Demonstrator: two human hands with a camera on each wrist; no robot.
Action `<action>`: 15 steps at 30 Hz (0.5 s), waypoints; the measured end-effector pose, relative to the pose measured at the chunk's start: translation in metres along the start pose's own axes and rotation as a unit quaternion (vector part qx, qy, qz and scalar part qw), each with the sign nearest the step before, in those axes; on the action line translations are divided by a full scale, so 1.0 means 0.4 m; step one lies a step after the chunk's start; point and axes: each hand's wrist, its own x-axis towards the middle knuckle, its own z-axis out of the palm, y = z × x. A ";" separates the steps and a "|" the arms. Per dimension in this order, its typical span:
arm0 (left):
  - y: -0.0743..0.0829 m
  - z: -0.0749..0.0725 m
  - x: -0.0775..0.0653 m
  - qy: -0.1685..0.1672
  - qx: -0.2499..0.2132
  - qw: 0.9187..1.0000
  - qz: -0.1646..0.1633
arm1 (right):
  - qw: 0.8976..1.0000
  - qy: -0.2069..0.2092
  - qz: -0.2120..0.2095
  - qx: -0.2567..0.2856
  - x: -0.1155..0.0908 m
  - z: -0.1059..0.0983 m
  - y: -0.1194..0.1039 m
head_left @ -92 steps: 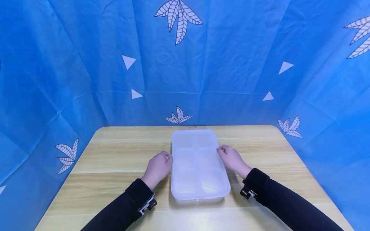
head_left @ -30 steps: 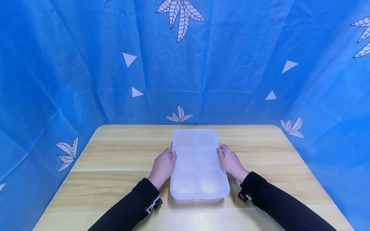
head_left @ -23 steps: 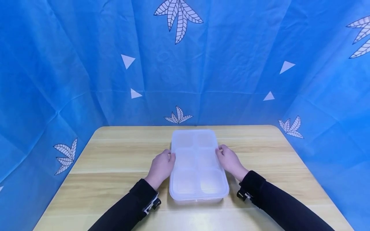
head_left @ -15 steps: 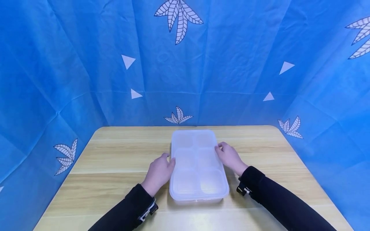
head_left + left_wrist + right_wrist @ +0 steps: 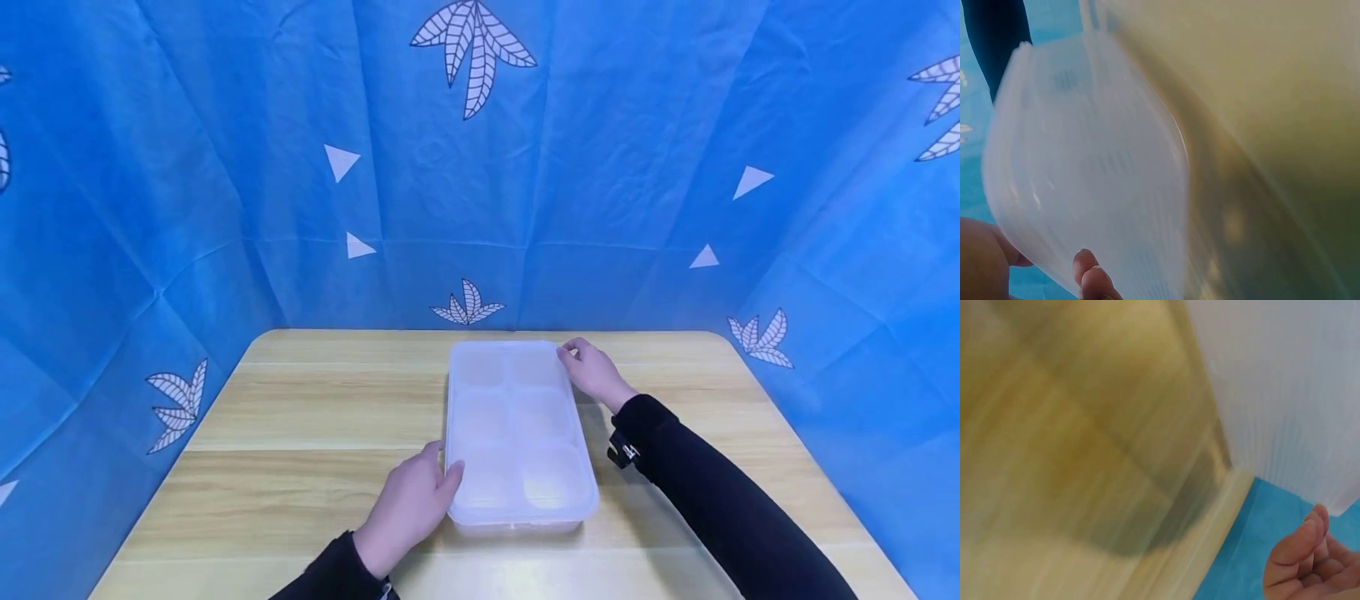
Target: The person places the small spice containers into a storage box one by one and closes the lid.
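Observation:
A rectangular translucent plastic box with a frosted lid and several compartments lies on the table. My left hand is at its near left side, thumb over the lid's edge and fingers below. In the left wrist view, the thumb is at the rim and two fingertips lie against the wall. At the far right corner, my right hand has its fingertips right at the lid's edge. The right wrist view shows these fingers curled beside the box corner; cannot tell whether they pinch the rim.
The light wooden table has rounded far corners. Blue cloth with white leaf and triangle prints hangs behind it and on both sides. Black sleeves cover both forearms, with small cameras at the wrists.
From mid-side, my left hand has slid toward me along the box's left edge. My right hand has moved away from me to the far right corner. The box stays in place.

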 end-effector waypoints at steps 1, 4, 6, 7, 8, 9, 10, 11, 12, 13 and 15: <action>0.003 0.000 -0.009 -0.003 -0.004 1.000 0.004 | 1.000 0.000 -0.003 0.000 0.007 0.001 0.000; 0.011 0.003 -0.033 -0.009 -0.015 1.000 0.007 | 1.000 -0.004 -0.010 -0.002 0.023 0.007 0.000; 0.012 0.005 -0.048 -0.015 -0.027 0.999 0.009 | 1.000 -0.008 -0.013 -0.004 0.030 0.011 -0.001; 0.013 0.005 -0.053 -0.016 -0.030 0.999 0.010 | 1.000 -0.013 -0.011 -0.005 0.033 0.013 -0.002; 0.014 0.005 -0.058 -0.017 -0.034 0.999 0.010 | 1.000 -0.016 -0.010 -0.008 0.037 0.015 -0.003; 0.014 0.004 -0.062 -0.018 -0.036 0.999 0.011 | 1.000 -0.017 -0.010 -0.011 0.041 0.017 -0.005; 0.015 0.004 -0.065 -0.018 -0.039 0.999 0.013 | 1.000 -0.019 -0.010 -0.014 0.044 0.019 -0.006; 0.016 0.003 -0.067 -0.017 -0.040 0.999 0.015 | 1.000 -0.019 -0.012 -0.017 0.048 0.020 -0.008; 0.017 0.002 -0.068 -0.016 -0.039 0.999 0.016 | 1.000 -0.019 -0.014 -0.020 0.052 0.021 -0.009; 0.017 0.001 -0.068 -0.017 -0.041 0.999 0.016 | 0.999 -0.019 -0.017 -0.024 0.057 0.021 -0.011; 0.017 -0.001 -0.068 -0.021 -0.049 0.998 0.014 | 0.999 -0.018 -0.021 -0.029 0.064 0.023 -0.015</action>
